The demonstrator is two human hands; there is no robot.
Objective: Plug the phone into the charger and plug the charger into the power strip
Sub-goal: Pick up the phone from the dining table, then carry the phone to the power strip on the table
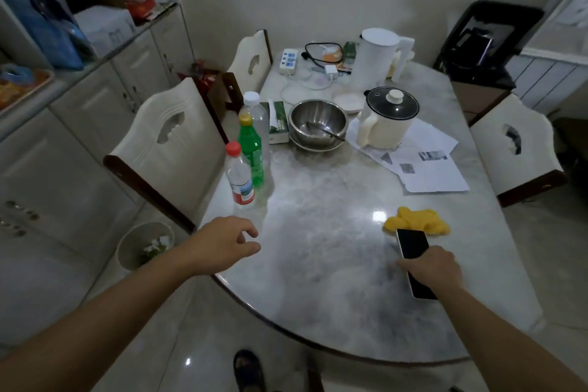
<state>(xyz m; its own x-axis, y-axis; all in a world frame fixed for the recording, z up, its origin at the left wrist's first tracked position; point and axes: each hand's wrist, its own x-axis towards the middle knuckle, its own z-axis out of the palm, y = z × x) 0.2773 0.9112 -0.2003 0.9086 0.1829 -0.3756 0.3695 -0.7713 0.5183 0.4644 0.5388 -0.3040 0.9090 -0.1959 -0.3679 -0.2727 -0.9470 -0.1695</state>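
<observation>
Table (334, 232): marble-look top, oval; I count it as the work surface. Its near half is bare, its far half crowded, so the job spans its whole length.

White kettle (378, 57): far end, upright, standing just right of the charging gear and partly walling it in.

Steel bowl (318, 122): mid-table, utensil inside; lies between me and the far end, so I judge any reach should pass round it.

Right hand (434, 267): laid over the phone, fingers curled across its lower half; gripping or only pressing, I cannot tell.

Left hand (222, 240): empty, fingers loosely spread, hovering at the near left edge, probably free for the cable.

Phone (413, 259): dark screen up, near right edge, top corner touching a yellow cloth (420, 221).

Power strip (288, 61): white, far left corner, well apart from the phone.

Charger (331, 70): small white block beside the strip, its cable loose on the tabletop; whether unplugged I cannot tell for certain.
</observation>
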